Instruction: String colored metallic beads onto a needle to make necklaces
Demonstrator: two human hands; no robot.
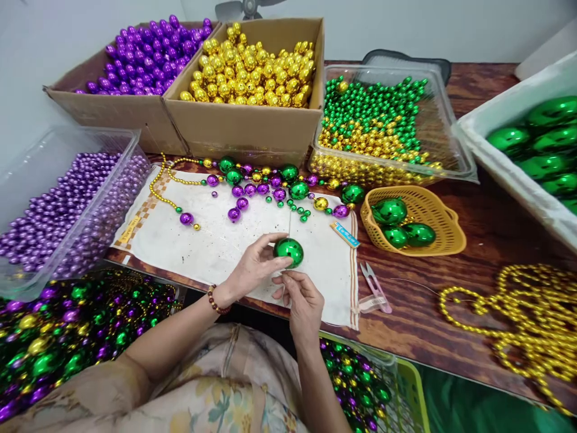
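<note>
At the left we see a clear plastic tub of small, round purple beads. Right of it, a white cloth with brown stripes lies on the dark wood-grained table, with a strand of purple, green and gold beads along its far side. Over the cloth's near part, the left hand has its grip closed around a glossy, round green ball, which sits between thumb and fingers. We judge the ball light, stiff and slippery (probably hollow plastic, so easily dented), best held around its middle with soft pads. The right hand is just on its near side, thumb and forefinger drawn close; we cannot tell whether that grip pinches anything. Farther right are a yellow plastic basket and pink-handled metal snips.
</note>
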